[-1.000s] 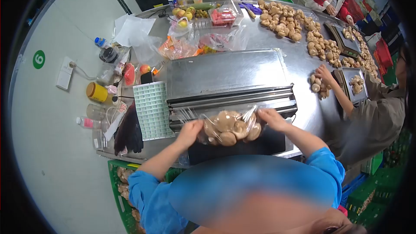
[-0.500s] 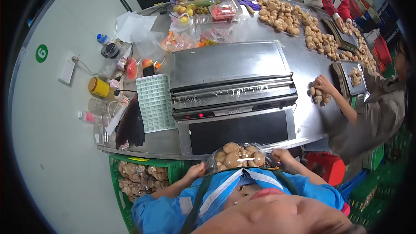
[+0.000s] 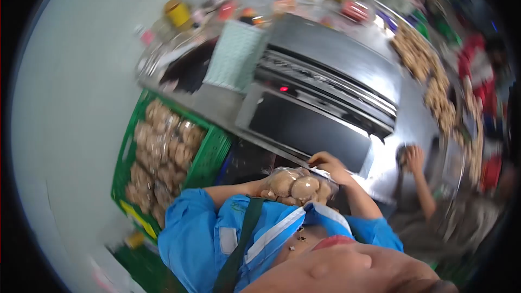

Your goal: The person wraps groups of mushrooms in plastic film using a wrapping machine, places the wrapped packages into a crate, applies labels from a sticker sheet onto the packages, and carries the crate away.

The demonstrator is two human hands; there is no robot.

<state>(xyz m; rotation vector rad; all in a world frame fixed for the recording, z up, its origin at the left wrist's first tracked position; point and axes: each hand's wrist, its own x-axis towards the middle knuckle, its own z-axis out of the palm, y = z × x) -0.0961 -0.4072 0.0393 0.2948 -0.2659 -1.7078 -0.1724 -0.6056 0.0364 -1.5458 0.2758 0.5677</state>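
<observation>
A clear plastic-wrapped pack of mushrooms is held close to my chest, just below the table's front edge. My left hand reaches to the pack's left side; its fingers are mostly hidden behind the wrap. At the upper right of the pack is my right hand, fingers bent over a whitish bit of film or tape at its edge. In front stands the film-wrapping machine, with a red light and a dark plate nearest me.
A green crate with wrapped mushroom packs stands at my left. Behind it are a label sheet, dark cloth and a yellow jar. On the right, a co-worker's hand is near loose mushrooms. The surroundings are blurred.
My view has turned left, bringing the green crate further into sight. My hands have come inward from the pack's two ends; the right is now over its upper edge.
</observation>
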